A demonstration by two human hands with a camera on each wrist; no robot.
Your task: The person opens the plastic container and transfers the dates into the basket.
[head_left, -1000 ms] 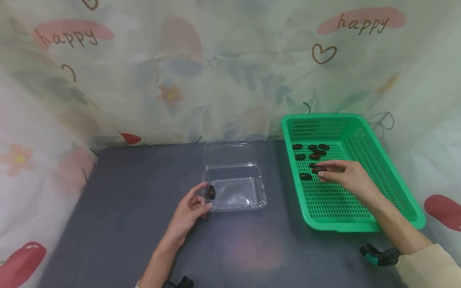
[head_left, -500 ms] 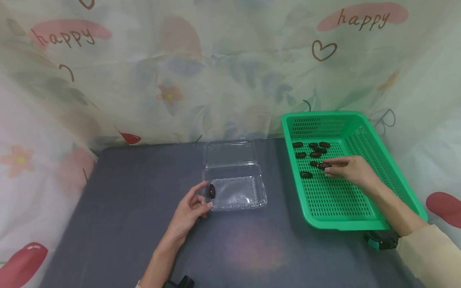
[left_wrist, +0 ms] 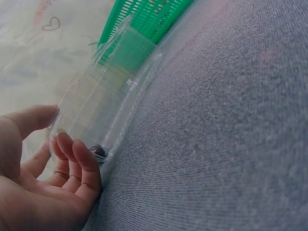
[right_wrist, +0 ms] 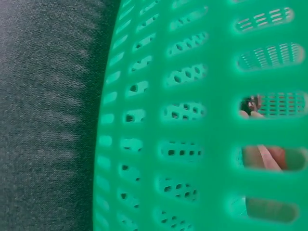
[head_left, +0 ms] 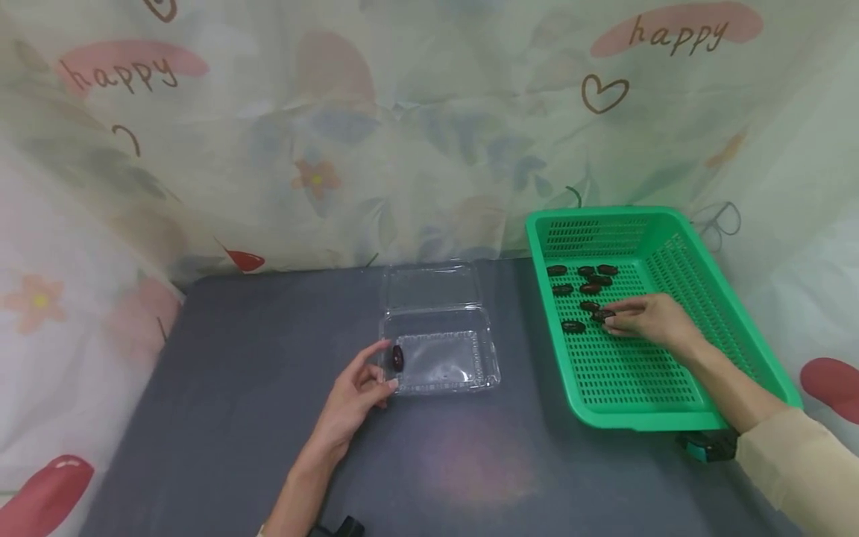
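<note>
My left hand (head_left: 352,391) holds the left end of an open, clear plastic clamshell box (head_left: 439,358), with thumb and index finger at its side. One dark brown date (head_left: 398,358) lies inside against that end; the left wrist view shows the date (left_wrist: 99,152) behind the fingertips. Over in the green basket (head_left: 671,426), my right hand (head_left: 654,321) pinches another date (head_left: 602,316) by its right end, low over the basket floor. In the right wrist view the basket wall (right_wrist: 221,134) hides most of that hand, with a little showing through the slots.
Several more dates (head_left: 590,289) lie loose in the left and far part of the basket. The box lid (head_left: 429,286) leans back toward the patterned curtain (head_left: 416,149). A dark grey cloth (head_left: 262,358) covers the table.
My right hand, pinching the date, has shifted a little to the right, then slightly back toward me within the basket. My left hand stays at the box.
</note>
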